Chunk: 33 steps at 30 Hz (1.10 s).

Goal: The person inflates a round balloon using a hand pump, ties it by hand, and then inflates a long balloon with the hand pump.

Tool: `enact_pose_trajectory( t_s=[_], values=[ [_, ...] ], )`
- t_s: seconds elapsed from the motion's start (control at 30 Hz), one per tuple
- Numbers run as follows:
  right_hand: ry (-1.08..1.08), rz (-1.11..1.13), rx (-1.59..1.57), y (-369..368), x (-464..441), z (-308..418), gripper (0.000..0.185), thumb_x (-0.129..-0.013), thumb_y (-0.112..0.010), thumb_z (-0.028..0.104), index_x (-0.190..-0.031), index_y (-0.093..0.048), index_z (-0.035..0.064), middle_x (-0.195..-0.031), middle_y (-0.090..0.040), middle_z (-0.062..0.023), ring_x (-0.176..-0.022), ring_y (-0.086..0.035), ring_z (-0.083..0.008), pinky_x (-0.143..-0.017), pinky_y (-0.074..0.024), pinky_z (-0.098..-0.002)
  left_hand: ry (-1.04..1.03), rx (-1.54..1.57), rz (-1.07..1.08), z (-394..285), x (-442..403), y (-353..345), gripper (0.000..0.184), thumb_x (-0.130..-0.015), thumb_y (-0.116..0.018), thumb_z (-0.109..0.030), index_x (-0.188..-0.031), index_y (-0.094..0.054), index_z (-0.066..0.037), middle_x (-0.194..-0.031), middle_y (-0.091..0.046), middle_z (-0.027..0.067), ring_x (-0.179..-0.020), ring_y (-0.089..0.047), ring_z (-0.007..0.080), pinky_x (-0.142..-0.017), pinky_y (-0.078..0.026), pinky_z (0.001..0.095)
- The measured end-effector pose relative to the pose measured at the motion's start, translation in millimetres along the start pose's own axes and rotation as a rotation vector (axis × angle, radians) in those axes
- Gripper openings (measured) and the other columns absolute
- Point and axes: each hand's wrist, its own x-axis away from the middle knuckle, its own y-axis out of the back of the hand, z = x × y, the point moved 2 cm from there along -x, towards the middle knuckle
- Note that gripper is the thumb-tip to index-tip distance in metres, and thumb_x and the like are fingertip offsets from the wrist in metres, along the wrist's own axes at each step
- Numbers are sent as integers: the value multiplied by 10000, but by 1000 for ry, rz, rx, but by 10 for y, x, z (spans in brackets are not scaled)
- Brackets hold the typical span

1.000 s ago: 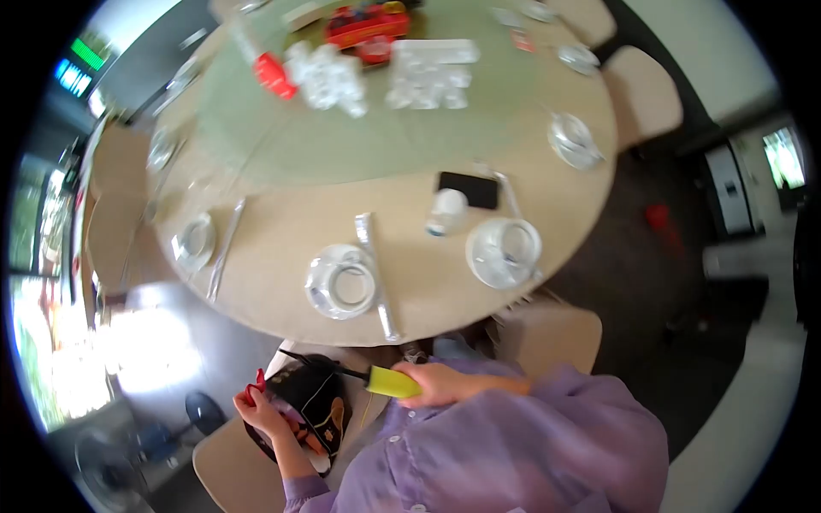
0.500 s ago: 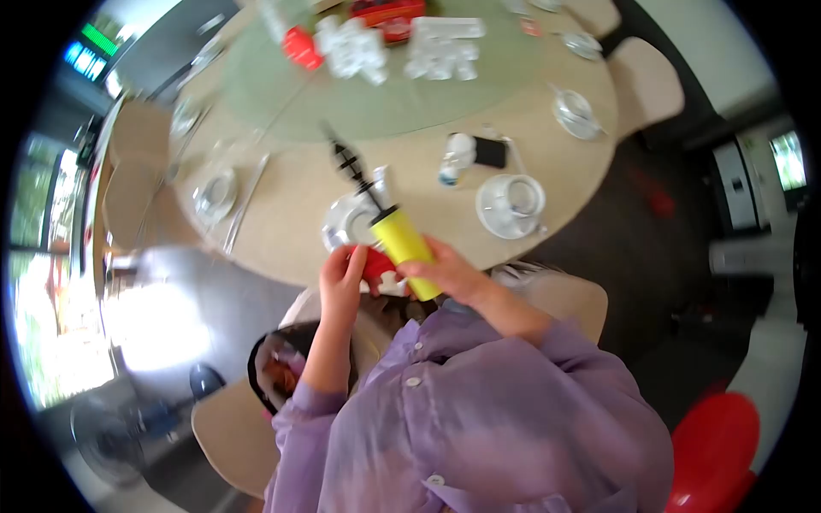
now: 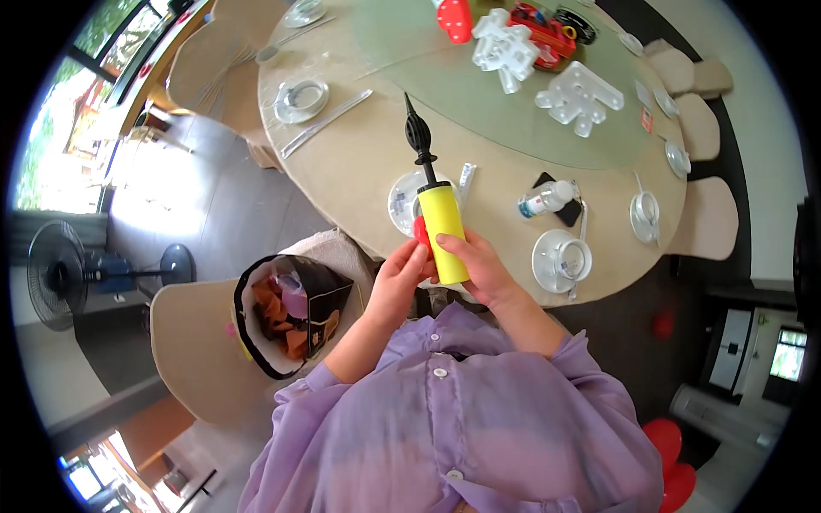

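A yellow hand pump [image 3: 443, 232] with a black nozzle [image 3: 417, 132] points away from me over the table's near edge. My right hand [image 3: 481, 267] is closed round the lower part of its yellow barrel. At the barrel's left side, my left hand [image 3: 403, 272] pinches a small red balloon [image 3: 421, 232], which shows between the fingers and the pump. Some of the left fingertips are hidden beside the barrel. Behind the pump lies a wrapped plate setting [image 3: 402, 203].
A black bag [image 3: 329, 299] with orange and purple items rests on a chair [image 3: 192, 342] at the left. The round table [image 3: 342, 184] holds a bottle [image 3: 547, 198], a phone [image 3: 566, 212], wrapped dishes and white plastic pieces [image 3: 581, 96]. Red balloons [image 3: 676, 483] show lower right.
My left hand has left the bag with the red balloon and come beside the pump. The pump has swung from pointing left to pointing away from me. The whole view has turned.
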Motion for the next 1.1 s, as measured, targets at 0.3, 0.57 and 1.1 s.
enact_pose_trajectory(
  t_s=[0.3,0.57,1.1],
  values=[
    [-69,83,319,-145,-136,-15,403,-787,-622,203,-1104,-461,15,-983,-557,-83,-711,-592,-136,-603,-504,-253,-74,404,-166,-23,-87,452,278,-924,-406,-217,-974,-543,19,-920,-582,97,-807,-535,178,-743,-431,298],
    [-213,281,660,242,223,-68,467,-746,-641,174,-1127,-433,0,-873,-576,-79,-670,-572,-128,-603,-479,-261,-214,538,-465,-372,-44,1083,313,-933,-346,-225,-1133,-445,-6,-1121,-540,192,-1047,-527,320,-884,-430,424],
    [-195,321,952,324,262,-242,477,-727,-682,201,-1113,-470,17,-827,-560,-37,-677,-548,-85,-604,-457,-245,-223,552,-500,-482,-54,1259,323,-941,-311,-223,-1138,-422,8,-1126,-528,197,-1013,-545,307,-865,-448,407]
  ],
)
